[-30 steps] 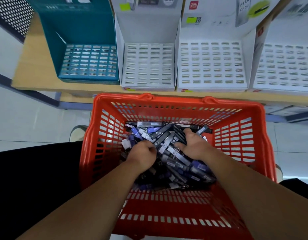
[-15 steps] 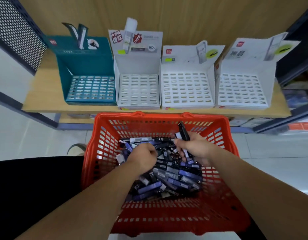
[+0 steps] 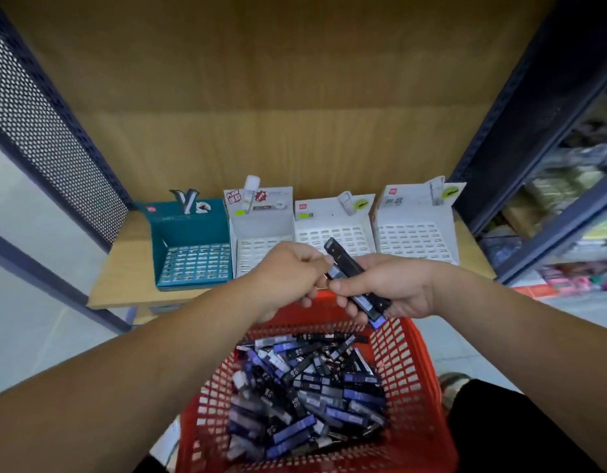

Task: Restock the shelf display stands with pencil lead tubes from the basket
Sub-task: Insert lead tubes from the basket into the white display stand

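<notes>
A red plastic basket (image 3: 418, 377) in front of me holds a heap of black and blue pencil lead tubes (image 3: 305, 397). Above its far rim, my right hand (image 3: 387, 288) grips a small bunch of dark lead tubes (image 3: 349, 271) that point up and to the left. My left hand (image 3: 288, 274) is curled beside it, its fingertips pinching one tube of that bunch. On the wooden shelf behind stand a teal display stand (image 3: 189, 247) and three white display stands (image 3: 261, 230) (image 3: 332, 223) (image 3: 414, 230), their slotted trays showing no tubes.
The wooden shelf (image 3: 124, 278) has a blue metal frame with a perforated panel (image 3: 46, 131) on the left and a dark upright (image 3: 534, 131) on the right. Blurred goods fill the neighbouring shelves (image 3: 568, 233) at the right. Pale floor tiles lie below.
Both hands have risen out of the basket's heap to above its far rim, the right carrying tubes. My head has tilted up, so more of the shelf shows.
</notes>
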